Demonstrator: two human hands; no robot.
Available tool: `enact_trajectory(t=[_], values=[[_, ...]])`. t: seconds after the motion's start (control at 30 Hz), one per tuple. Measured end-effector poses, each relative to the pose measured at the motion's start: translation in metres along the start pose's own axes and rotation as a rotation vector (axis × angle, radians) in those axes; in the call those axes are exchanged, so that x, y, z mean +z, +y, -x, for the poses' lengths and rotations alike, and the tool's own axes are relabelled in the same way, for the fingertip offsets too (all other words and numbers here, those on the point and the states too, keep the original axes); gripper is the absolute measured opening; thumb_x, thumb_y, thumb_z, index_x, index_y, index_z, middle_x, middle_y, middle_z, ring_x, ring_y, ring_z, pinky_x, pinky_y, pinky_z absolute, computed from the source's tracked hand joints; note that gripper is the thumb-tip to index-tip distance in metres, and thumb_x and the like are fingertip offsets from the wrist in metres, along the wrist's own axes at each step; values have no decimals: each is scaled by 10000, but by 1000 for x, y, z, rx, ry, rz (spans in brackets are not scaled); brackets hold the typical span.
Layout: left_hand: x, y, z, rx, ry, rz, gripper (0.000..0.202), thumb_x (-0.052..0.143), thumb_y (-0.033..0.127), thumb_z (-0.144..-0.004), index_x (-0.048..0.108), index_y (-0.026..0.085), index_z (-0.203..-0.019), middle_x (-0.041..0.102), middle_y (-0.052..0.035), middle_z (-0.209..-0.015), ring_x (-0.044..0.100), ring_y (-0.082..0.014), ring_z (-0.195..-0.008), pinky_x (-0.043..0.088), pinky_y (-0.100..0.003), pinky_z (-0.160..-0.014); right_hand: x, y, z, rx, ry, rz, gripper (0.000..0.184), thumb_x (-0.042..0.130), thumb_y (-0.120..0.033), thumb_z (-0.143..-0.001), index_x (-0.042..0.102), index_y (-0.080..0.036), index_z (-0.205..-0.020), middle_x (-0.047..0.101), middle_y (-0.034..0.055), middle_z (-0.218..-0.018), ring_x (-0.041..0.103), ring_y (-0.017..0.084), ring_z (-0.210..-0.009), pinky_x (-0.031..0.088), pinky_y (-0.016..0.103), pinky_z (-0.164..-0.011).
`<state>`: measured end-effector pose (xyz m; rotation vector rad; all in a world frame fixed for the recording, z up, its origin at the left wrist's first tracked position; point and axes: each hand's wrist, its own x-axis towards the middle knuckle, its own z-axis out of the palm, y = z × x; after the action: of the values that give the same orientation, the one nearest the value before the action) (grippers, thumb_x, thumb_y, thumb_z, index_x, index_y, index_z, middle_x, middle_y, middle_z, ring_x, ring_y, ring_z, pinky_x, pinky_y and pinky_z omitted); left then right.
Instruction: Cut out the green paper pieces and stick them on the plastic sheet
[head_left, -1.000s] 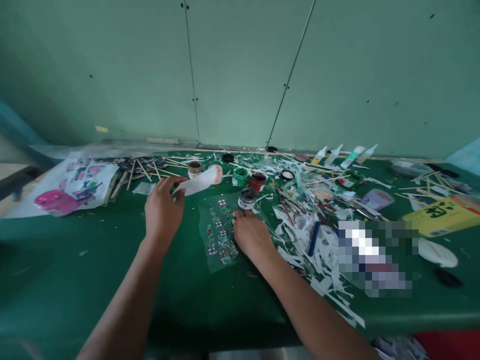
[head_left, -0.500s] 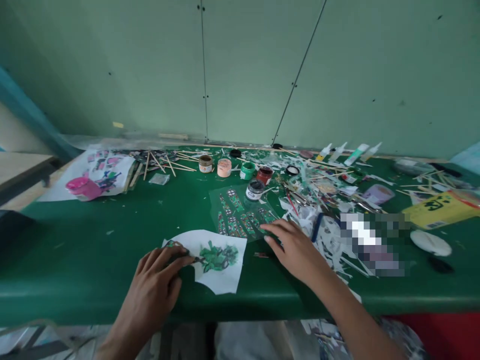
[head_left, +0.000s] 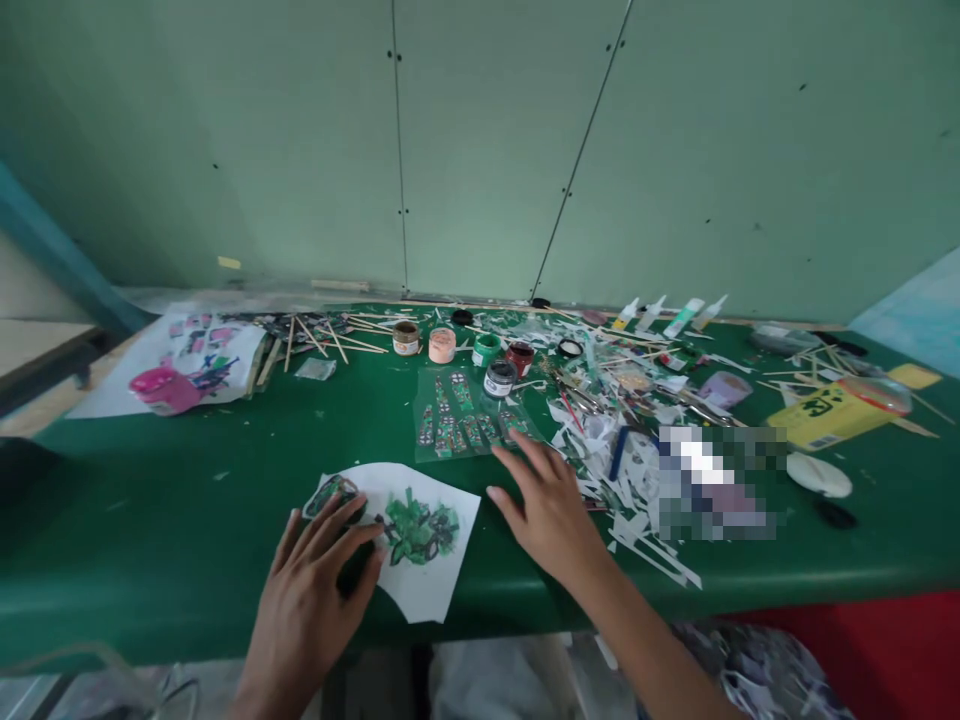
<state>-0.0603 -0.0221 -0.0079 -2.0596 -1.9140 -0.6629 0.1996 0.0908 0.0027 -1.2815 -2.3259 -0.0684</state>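
Note:
My left hand (head_left: 311, 590) lies flat with spread fingers on the left part of a white paper (head_left: 431, 555) that bears a green painted figure (head_left: 415, 532). The paper rests at the near edge of the green table (head_left: 187, 480). Just right of the paper, my right hand (head_left: 547, 505) rests open on the table, fingers stretched toward a clear sheet of small green cut-outs (head_left: 457, 425). Neither hand holds anything.
Small paint jars (head_left: 487, 350) stand in a row behind the clear sheet. White paper scraps (head_left: 630, 470), sticks and glue tubes (head_left: 675, 315) litter the right side. A pink-printed sheet (head_left: 180, 365) lies far left, a yellow box (head_left: 832, 415) far right. A green wall stands behind.
My left hand brought the white paper from the jars to the near table edge and flattened on it. My right hand drew back from the clear sheet toward the paper.

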Motion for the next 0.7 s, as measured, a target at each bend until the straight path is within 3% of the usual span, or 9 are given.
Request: enact_trajectory(t=[0.13, 0.33, 0.53, 0.7], values=[[-4, 8, -7, -9, -69, 62, 263, 472, 382, -915, 687, 370, -1065, 668, -21, -1198, 631, -270, -1059, 498, -516, -937, -19, 31, 27, 1, 21, 8, 207, 502, -326, -919, 662, -206, -973, 619, 137, -1096, 541, 309, -1058, 451, 484, -874], [6, 5, -21, 95, -152, 148, 385, 494, 368, -887, 542, 258, -1253, 611, -62, -1320, 575, -255, -1209, 408, -509, -1086, -20, 47, 39, -51, -33, 22, 148, 483, -263, -944, 605, -209, -880, 649, 93, -910, 593, 247, -871, 472, 398, -770], [9, -3, -22, 114, -210, 75, 514, 505, 416, -871, 464, 278, -1364, 500, -34, -1448, 458, -284, -1337, 353, -545, -1115, -25, 18, 13, -184, -147, -99, 259, 340, -234, -1005, 588, -202, -1072, 713, 63, -926, 665, 177, -765, 449, 281, -629], [5, 1, -22, 87, -266, 84, 438, 529, 477, -870, 554, 298, -1269, 523, 3, -1427, 452, -286, -1339, 332, -559, -1123, -23, -18, -24, -443, -360, 2, 332, 365, -374, -1012, 667, -243, -967, 692, -2, -727, 583, 127, -560, 247, 281, -491]])
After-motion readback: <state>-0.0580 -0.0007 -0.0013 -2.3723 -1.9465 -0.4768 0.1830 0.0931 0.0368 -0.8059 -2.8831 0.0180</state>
